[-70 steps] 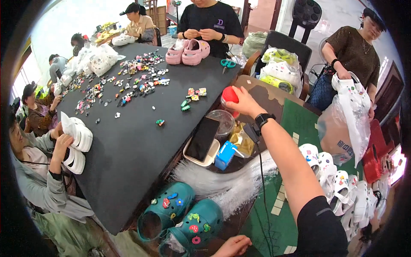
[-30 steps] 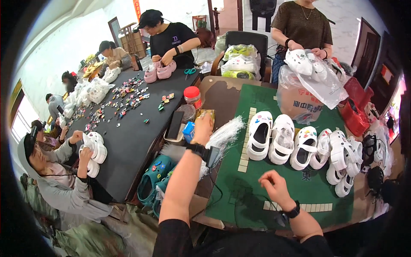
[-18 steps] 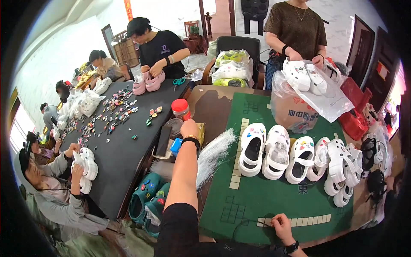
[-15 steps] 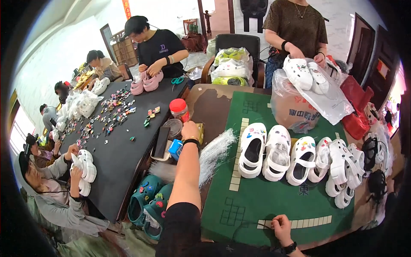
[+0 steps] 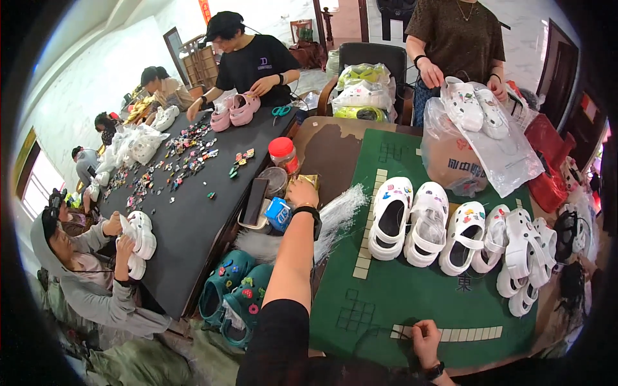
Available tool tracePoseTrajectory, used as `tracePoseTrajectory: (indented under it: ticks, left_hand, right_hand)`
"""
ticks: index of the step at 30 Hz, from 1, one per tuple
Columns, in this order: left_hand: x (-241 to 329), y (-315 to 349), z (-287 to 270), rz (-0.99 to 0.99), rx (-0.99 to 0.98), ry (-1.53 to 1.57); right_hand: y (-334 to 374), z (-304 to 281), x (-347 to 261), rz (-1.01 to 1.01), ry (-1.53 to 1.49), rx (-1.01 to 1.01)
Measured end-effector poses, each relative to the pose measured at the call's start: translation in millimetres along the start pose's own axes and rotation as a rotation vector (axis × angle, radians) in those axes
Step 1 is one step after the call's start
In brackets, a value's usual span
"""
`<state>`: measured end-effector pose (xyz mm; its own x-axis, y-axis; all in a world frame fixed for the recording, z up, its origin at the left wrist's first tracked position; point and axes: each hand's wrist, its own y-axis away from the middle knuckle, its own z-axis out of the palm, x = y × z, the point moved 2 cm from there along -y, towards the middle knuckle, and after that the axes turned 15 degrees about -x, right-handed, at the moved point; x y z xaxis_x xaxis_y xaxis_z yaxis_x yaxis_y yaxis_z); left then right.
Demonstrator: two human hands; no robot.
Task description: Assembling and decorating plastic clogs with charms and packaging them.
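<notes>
My left hand (image 5: pixel 301 193) reaches forward over the table, a dark band round its wrist. Its fingers point down by a small yellow packet (image 5: pixel 310 180), and their tips are hidden. Beside it stand a red-lidded jar (image 5: pixel 283 154), a round clear tub (image 5: pixel 275 181) and a blue-and-white pack (image 5: pixel 279 213). A bundle of clear plastic strands (image 5: pixel 338 215) lies under my left forearm. At the near edge of the green mat (image 5: pixel 399 289), my right hand (image 5: pixel 425 341) is closed in a pinch on what looks like a thin strand. White clogs (image 5: pixel 391 219) with charms stand in a row beyond it.
Teal clogs (image 5: pixel 248 302) sit left of my forearm. Loose charms (image 5: pixel 174 161) cover part of the black table, where people handle pink clogs (image 5: pixel 237 110) and white clogs (image 5: pixel 143 235). Across the mat, a person stands behind a plastic bag (image 5: pixel 454 161) with white clogs on it.
My left hand has shifted from beside the jar toward the yellow packet. The view has moved slightly. The person at the pink clogs now reaches one hand toward the charms. My right hand stays put.
</notes>
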<state>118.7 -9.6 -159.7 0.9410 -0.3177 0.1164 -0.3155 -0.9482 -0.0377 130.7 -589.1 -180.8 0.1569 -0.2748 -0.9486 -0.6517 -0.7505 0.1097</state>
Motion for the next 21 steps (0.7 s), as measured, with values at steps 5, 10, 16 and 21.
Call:
tracePoseTrajectory:
  ticks: [5,10,16,21]
  left_hand:
    - [-1,23,-36,0.136,0.089,0.057]
    - [-8,72,-128,0.404,-0.01,0.336]
    - [-77,161,-234,0.539,-0.178,0.368]
    - [-121,145,-221,0.56,-0.336,0.079]
  right_hand:
    - [-7,-1,-15,0.043,-0.303,-0.077]
    - [-20,-3,-147,-0.114,-0.557,-0.317]
    - [31,3,-316,-0.59,-0.707,-1.308]
    - [64,15,-338,-0.796,-0.68,-1.63]
